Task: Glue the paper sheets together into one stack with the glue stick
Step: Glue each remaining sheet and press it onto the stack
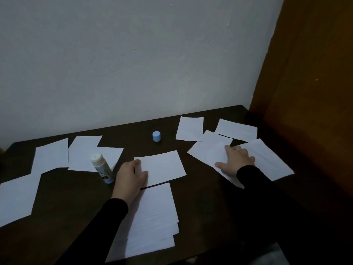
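Glue stick (101,168) uncapped, upright just left of centre sheet (161,167), blue cap (156,136) beyond; left hand (130,180) flat on that sheet's left edge to steady it, right hand (236,159) spread, fingers straight, on a loose sheet (211,150) well right, likely next to fetch.

Roughly ten paper sheets (160,166), one glue stick (102,168), one blue cap (156,136), two hands (130,176).

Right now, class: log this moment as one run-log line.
left hand: rests on centre sheet | right hand: flat on right sheet | glue stick: uncapped, upright | cap: apart
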